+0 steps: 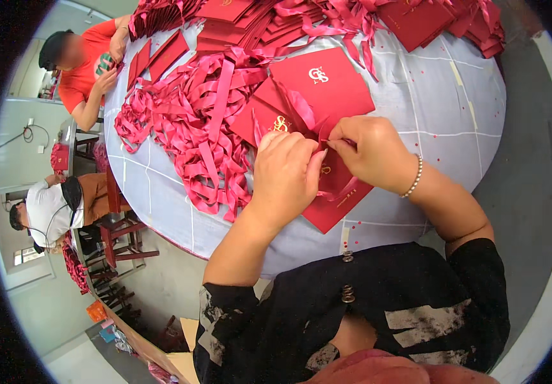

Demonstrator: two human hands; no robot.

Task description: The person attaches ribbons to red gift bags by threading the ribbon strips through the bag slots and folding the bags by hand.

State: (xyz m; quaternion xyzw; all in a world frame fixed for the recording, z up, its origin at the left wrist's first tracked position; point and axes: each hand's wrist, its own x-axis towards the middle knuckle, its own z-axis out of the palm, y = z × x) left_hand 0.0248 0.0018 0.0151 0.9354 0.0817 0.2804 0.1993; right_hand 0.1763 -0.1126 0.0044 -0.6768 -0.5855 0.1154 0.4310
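My left hand (283,171) and my right hand (373,152) meet over a flat red paper bag (329,216) with gold print. Both hands are closed in a pinch on a pink-red ribbon (301,107) whose loop rises between them. My fingers cover the exact spot where the ribbon meets the bag. Partly under my hands lies another red bag (250,121), and a larger one (327,77) with a pale emblem rests just beyond. Left of my left hand spreads a tangled heap of pink-red ribbons (208,141).
The round table has a pale checked cloth (442,121) dotted with small red bits. Stacks of red bags (237,25) line its far side, with more bags (416,22) at far right. A person in orange (87,70) works at the left edge; another in white (48,211) sits behind, near a wooden stool (122,240).
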